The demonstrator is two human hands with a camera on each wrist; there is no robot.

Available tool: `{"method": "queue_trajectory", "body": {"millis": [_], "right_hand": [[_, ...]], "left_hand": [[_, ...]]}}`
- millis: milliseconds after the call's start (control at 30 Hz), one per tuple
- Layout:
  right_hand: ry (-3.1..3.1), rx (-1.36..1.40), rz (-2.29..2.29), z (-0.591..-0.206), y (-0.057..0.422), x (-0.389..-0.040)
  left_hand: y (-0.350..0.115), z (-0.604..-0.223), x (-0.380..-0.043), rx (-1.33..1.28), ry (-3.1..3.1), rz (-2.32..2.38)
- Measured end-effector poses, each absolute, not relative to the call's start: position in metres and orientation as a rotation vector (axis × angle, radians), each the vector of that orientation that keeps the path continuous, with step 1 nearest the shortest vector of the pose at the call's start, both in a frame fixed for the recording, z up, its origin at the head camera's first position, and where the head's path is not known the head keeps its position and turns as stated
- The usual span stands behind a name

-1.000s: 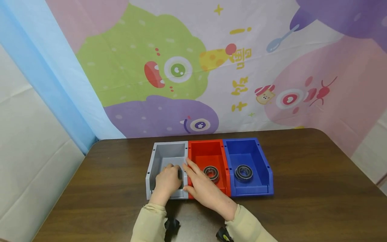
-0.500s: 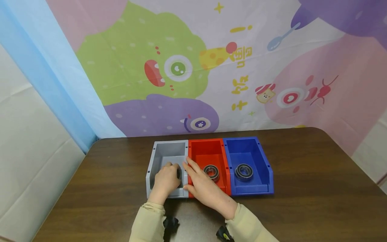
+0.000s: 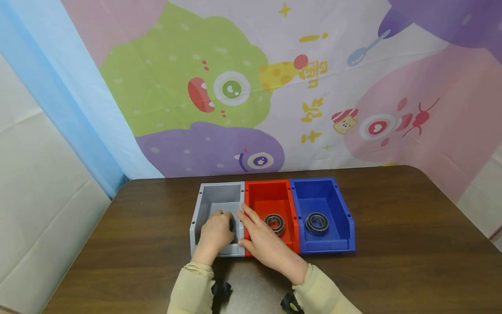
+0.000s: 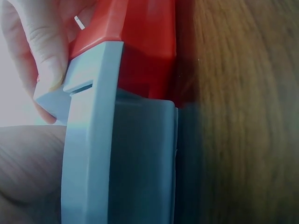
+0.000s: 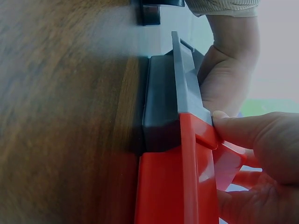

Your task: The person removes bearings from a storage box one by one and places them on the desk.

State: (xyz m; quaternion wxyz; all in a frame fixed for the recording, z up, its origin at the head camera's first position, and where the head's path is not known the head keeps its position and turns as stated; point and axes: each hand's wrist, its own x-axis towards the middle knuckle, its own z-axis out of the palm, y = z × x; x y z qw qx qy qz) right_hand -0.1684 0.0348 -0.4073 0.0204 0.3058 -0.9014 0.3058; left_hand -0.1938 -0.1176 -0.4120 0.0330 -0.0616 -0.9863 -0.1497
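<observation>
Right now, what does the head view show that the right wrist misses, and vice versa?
Head only: the blue bin, the bearing inside it, and another bearing in the red bin.
Right wrist only: the lower outer front walls of the red bin and grey bin.
Both: the left hand inside the grey bin, the right hand at the red-grey seam, the wooden tabletop.

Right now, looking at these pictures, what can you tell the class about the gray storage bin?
The gray storage bin looks like molded plastic, open-topped, with a low front and small dark slots in its rim. It stands upright on the brown table, leftmost of three in the head view, side by side with the red bin. The left hand reaches inside, gripping a mostly hidden dark object; the right hand touches the rim where both bins meet.
</observation>
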Motion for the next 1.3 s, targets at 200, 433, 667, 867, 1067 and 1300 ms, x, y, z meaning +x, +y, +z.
{"method": "queue_trajectory", "body": {"millis": [200,433,667,867,1067,1300], "right_hand": [[-2.788,0.951,0.929,-0.408,0.035,-0.169],[-2.790,0.952,0.927,-0.407,0.035,-0.170],[-2.800,0.950,0.943,-0.407,0.034,-0.169],[-2.797,0.950,0.944,-0.406,0.034,-0.169],[-2.828,0.951,0.949,-0.407,0.034,-0.168],[-2.816,0.954,0.924,-0.407,0.034,-0.170]], "left_hand": [[-0.119,-0.410,-0.194,-0.189,-3.034,-0.489],[-0.119,-0.403,-0.193,-0.187,-3.002,-0.533],[-0.122,-0.398,-0.192,-0.152,-2.956,-0.554],[-0.120,-0.383,-0.186,-0.167,-2.977,-0.543],[-0.117,-0.375,-0.179,-0.194,-2.959,-0.519],[-0.113,-0.369,-0.171,-0.248,-2.935,-0.501]]}}
